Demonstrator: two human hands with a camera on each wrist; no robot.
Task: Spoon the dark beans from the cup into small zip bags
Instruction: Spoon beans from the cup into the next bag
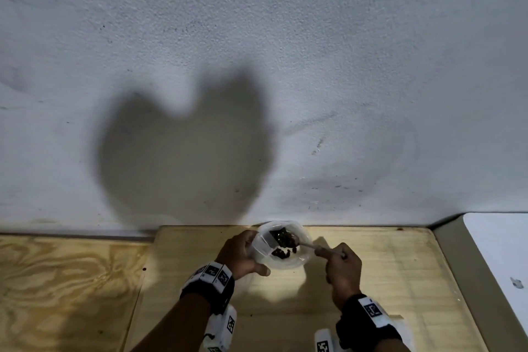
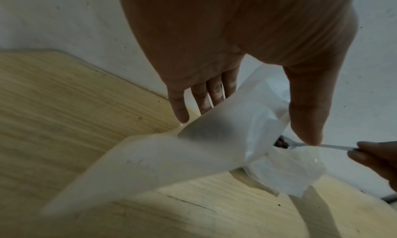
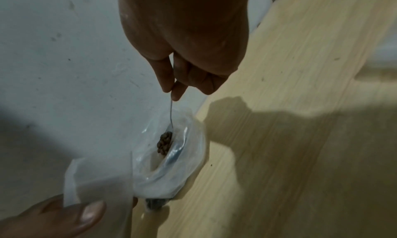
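Note:
My left hand (image 1: 253,254) holds a translucent zip bag (image 1: 263,246) just above the wooden table, close to the wall. In the left wrist view the thumb (image 2: 305,116) lies on the crinkled clear plastic (image 2: 290,167), and the fingers run behind a frosted part of it. My right hand (image 1: 321,251) pinches a thin metal spoon (image 3: 170,112). Its bowl carries dark beans (image 3: 165,142) and sits in the bag's open mouth (image 3: 189,156). A round translucent cup rim (image 1: 301,263) shows under the bag with more beans (image 1: 281,253); where cup and bag meet I cannot tell.
The light wooden table (image 1: 371,294) butts against a rough white wall (image 1: 285,94). A plywood surface (image 1: 57,280) lies to the left. A white-topped surface (image 1: 500,251) stands to the right beyond a gap.

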